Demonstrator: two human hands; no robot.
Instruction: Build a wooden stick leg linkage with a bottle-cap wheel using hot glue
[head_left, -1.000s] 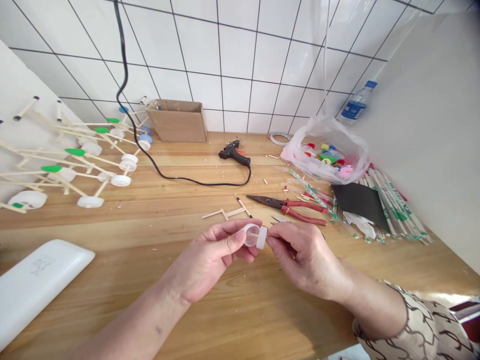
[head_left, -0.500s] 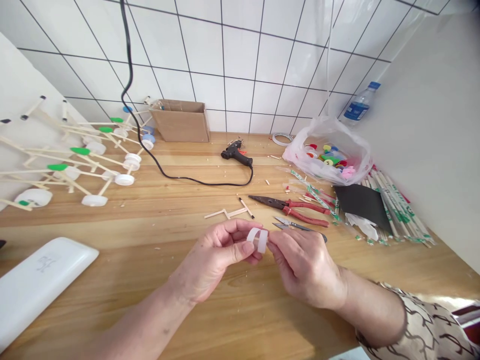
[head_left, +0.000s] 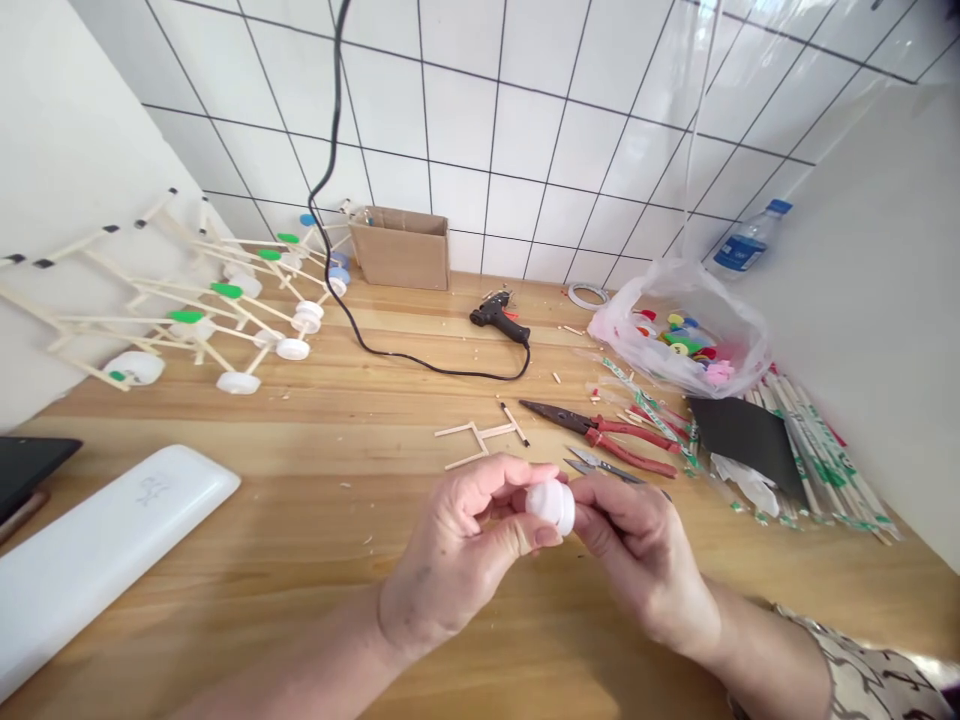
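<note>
Two white plastic bottle caps (head_left: 551, 505), one close behind the other, are held over the front of the table. My left hand (head_left: 469, 560) pinches them between thumb and fingers from the left. From the other side, my right hand (head_left: 645, 560) closes its thumb and fingers at the caps' right edge; its fingertips are partly hidden. Just beyond my hands lies a small frame of wooden sticks (head_left: 495, 431) with black ends on one stick. Red-handled long-nose pliers (head_left: 600, 430) and small scissors (head_left: 600, 463) rest to its right.
At the left stand several stick-built models (head_left: 247, 330) with white cap wheels. A glue gun (head_left: 501, 316) with a black cord, a cardboard box (head_left: 401, 248) and a tape roll (head_left: 588, 295) sit toward the wall. A bag (head_left: 739, 375) of coloured caps and wrapped sticks (head_left: 832, 450) are at right.
The caps have turned from edge-on to nearly face-on between my hands. My left fingers have shifted round them. The camera view has swung left, so everything appears farther right.
</note>
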